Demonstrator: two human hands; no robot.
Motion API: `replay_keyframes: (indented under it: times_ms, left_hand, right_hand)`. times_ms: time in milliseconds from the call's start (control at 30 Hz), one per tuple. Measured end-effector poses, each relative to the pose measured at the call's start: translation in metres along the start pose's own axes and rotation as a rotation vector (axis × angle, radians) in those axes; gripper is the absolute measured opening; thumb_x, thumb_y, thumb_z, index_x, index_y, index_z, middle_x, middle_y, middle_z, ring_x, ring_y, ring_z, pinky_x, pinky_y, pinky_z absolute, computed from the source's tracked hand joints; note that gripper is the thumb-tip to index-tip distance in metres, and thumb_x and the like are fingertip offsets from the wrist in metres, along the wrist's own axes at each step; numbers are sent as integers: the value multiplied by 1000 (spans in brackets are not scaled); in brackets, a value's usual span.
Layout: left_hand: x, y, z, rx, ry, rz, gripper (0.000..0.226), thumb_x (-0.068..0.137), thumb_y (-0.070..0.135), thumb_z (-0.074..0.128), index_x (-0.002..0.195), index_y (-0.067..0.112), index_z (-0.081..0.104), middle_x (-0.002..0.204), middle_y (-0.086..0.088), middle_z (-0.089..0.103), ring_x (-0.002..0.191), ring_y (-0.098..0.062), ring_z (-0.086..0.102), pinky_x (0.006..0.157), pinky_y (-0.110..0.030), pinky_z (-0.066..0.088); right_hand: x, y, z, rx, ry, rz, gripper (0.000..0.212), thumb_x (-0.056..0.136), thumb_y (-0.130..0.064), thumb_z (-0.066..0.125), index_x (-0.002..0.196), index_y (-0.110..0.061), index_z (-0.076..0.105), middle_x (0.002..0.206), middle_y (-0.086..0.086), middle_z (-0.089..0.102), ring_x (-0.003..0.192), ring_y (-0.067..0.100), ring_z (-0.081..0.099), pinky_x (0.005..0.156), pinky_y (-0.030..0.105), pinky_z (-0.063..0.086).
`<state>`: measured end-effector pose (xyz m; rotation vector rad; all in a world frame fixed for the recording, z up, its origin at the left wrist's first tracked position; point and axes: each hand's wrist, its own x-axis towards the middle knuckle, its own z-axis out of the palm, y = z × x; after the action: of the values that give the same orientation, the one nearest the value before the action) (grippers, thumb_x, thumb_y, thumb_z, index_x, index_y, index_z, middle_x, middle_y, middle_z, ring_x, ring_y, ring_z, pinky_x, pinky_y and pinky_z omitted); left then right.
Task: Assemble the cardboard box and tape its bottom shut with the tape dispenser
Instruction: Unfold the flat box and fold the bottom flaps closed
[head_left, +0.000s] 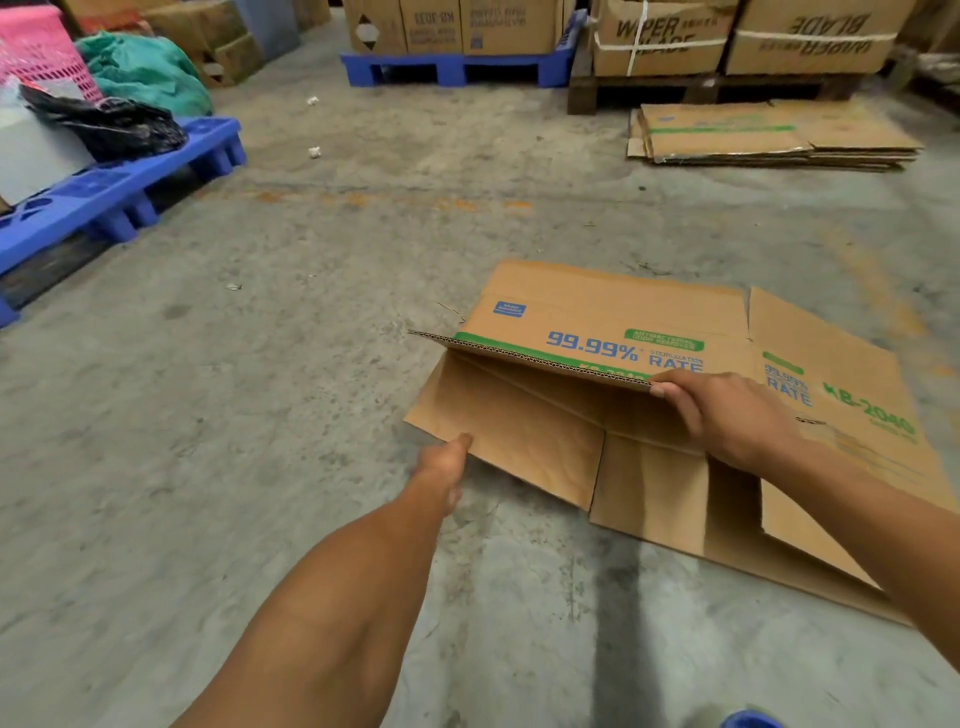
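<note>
A flattened brown cardboard box (597, 312) with blue and green print lies on the concrete floor at centre right. My right hand (727, 415) grips the near edge of its upper panel and holds that edge lifted a little off the lower layer. My left hand (444, 460) pinches the near left edge of the lower flap, thumb on top. No tape dispenser is in view.
A stack of flat cardboard (769, 137) lies at the back right. Blue pallets (119, 192) (457, 70) hold cartons, bags and a pink basket (41, 52) at the left and back. Bare concrete floor (260, 364) spreads around the box.
</note>
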<state>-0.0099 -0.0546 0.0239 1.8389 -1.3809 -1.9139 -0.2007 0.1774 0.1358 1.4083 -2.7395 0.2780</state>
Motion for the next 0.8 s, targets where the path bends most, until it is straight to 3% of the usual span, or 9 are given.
replay_keyframes:
  times_ms: [133, 200, 333, 433, 500, 567, 633, 700, 800]
  left_hand:
    - [-22, 10, 33, -204, -101, 156, 29, 97, 15, 57, 123, 22, 46, 141, -9, 49, 108, -31, 59, 97, -44, 51]
    - [-36, 25, 46, -297, -86, 221, 44, 100, 13, 51, 141, 25, 39, 146, -3, 42, 84, -22, 58, 97, -44, 52]
    - [-44, 42, 55, -336, -91, 300, 62, 102, 11, 47, 156, 25, 19, 158, -2, 27, 117, -28, 52, 91, -42, 54]
    - [-43, 52, 55, -282, -75, 360, 62, 102, 11, 48, 156, 23, 19, 160, 0, 23, 126, -27, 48, 85, -43, 56]
    - [-49, 63, 57, -273, -69, 405, 56, 101, 9, 47, 152, 22, 26, 155, 0, 31, 117, -25, 51, 84, -45, 57]
    - [-57, 79, 62, -275, -37, 425, 49, 101, 7, 46, 147, 20, 34, 144, 4, 39, 99, -25, 56, 84, -46, 58]
    - [-65, 94, 66, -284, -9, 428, 47, 99, 6, 46, 144, 18, 37, 141, 3, 45, 86, -25, 61, 81, -46, 59]
    - [-73, 104, 68, -255, 8, 440, 37, 96, 6, 46, 131, 18, 45, 134, -3, 54, 95, -32, 66, 69, -40, 61]
    - [-101, 121, 71, -182, 40, 414, 34, 94, 2, 40, 125, 16, 45, 127, -3, 56, 90, -35, 68, 61, -32, 58]
  right_hand:
    - [8, -2, -2, -37, 34, 8, 50, 95, -58, 24, 118, -35, 62, 109, 3, 72, 97, 33, 66, 69, 38, 46]
    - [11, -1, -6, -100, 124, -10, 67, 91, -68, 12, 110, -33, 66, 103, 0, 74, 92, 28, 68, 74, 37, 44]
    - [10, 6, -23, -327, 186, 206, 80, 81, -84, 13, 98, -32, 72, 107, 1, 72, 105, 26, 61, 105, 54, 23]
    - [8, 4, -42, -298, 87, 424, 91, 74, -91, 8, 109, -33, 69, 121, 6, 64, 122, 33, 48, 104, 74, -4]
    - [9, 8, -49, -226, 71, 459, 93, 72, -92, 7, 114, -34, 66, 124, 7, 61, 121, 35, 47, 103, 75, 4]
    - [9, 21, -52, -117, 117, 341, 84, 74, -88, 15, 118, -34, 62, 125, 4, 60, 117, 31, 50, 101, 61, 28]
    - [4, 35, -52, -91, 181, 171, 76, 79, -82, 19, 118, -32, 62, 121, 2, 60, 114, 28, 50, 99, 51, 37]
    - [-4, 44, -51, -161, 240, 125, 67, 83, -76, 25, 109, -31, 68, 117, 1, 61, 115, 25, 46, 104, 54, 31]
    - [-20, 38, -59, -106, 192, 326, 57, 84, -74, 31, 107, -36, 67, 126, 1, 55, 130, 25, 36, 111, 63, 9]
